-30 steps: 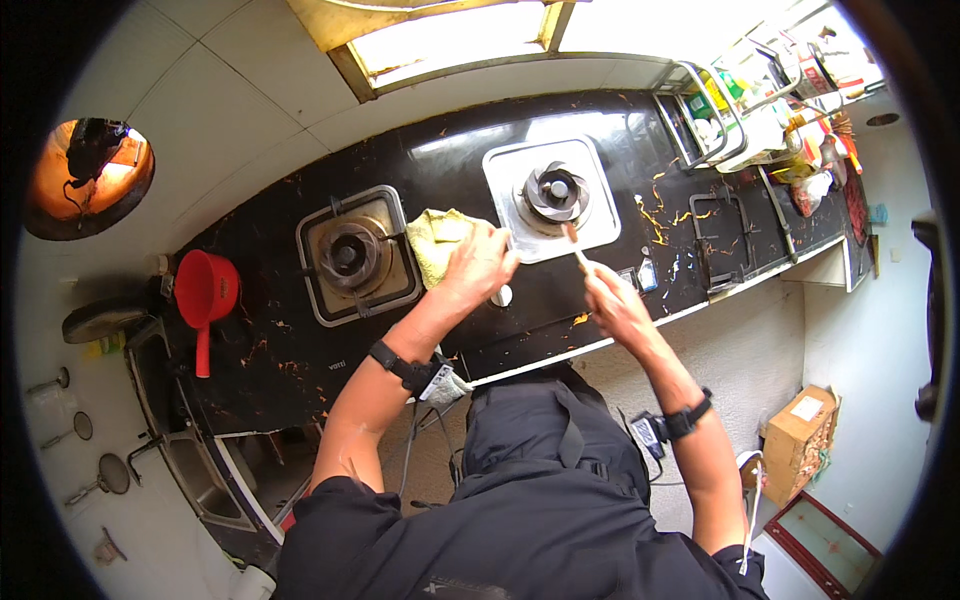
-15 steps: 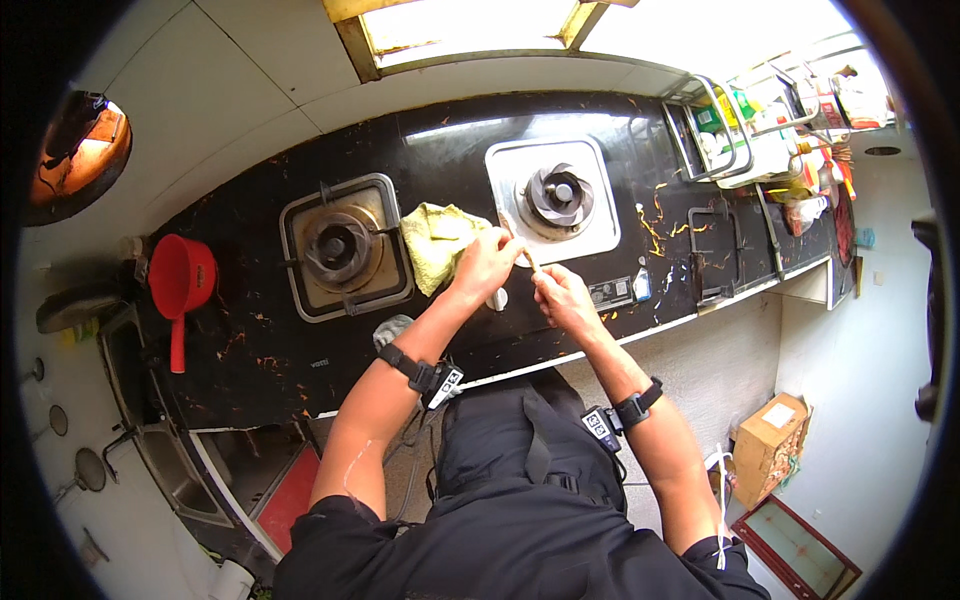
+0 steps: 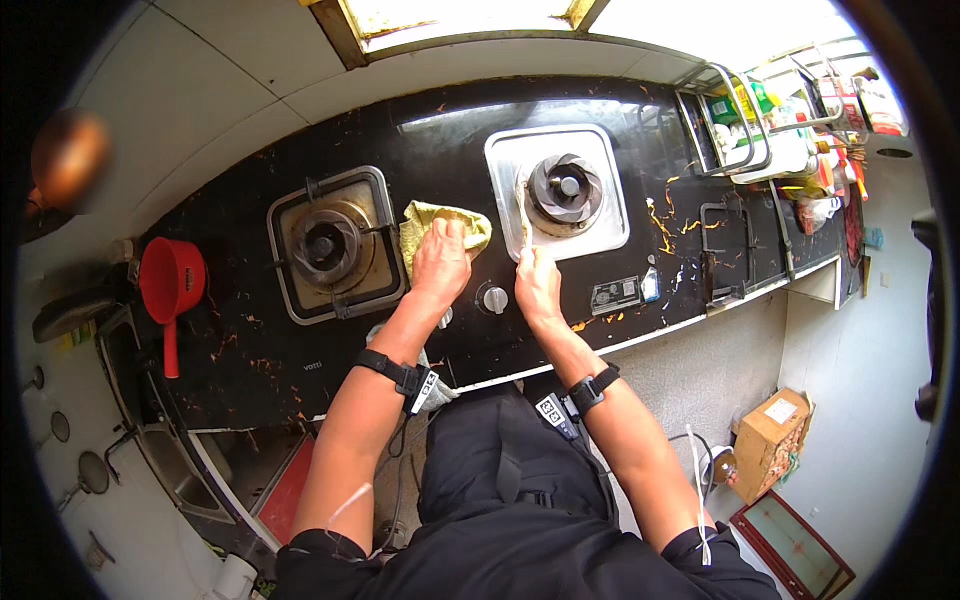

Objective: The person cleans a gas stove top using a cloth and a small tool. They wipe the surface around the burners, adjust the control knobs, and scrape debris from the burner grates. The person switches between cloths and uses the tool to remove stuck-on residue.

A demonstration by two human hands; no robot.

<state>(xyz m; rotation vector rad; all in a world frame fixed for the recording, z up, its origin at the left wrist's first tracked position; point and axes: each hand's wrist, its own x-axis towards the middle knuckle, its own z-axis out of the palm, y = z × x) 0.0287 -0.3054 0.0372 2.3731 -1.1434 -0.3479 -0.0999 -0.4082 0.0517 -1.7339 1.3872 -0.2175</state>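
My left hand (image 3: pixel 441 264) is on a crumpled yellow-green cloth (image 3: pixel 420 217) between the two burners, its fingers pressing into the fabric. A slim pale stick (image 3: pixel 526 232), like a small brush, is gripped in my right hand (image 3: pixel 538 284). Its far end reaches over the left side of the silver drip tray (image 3: pixel 607 232), close to the right burner (image 3: pixel 566 192); its tip is too small to make out. That burner has no pot support over it. The left burner (image 3: pixel 326 248) sits inside a square metal pot support (image 3: pixel 386 200).
A red long-handled dipper (image 3: pixel 172 280) stands at the far left of the black counter. To the right are a detached pot support (image 3: pixel 727 249) and a metal rack (image 3: pixel 735 165) with bottles and packets. A control knob (image 3: pixel 494 300) lies between my forearms. A grey cloth (image 3: pixel 436 392) hangs by the front edge.
My hands, which met over the tray's near left corner, have moved apart. The left went onto the cloth; the right shifted left with the stick, which now points away over the tray.
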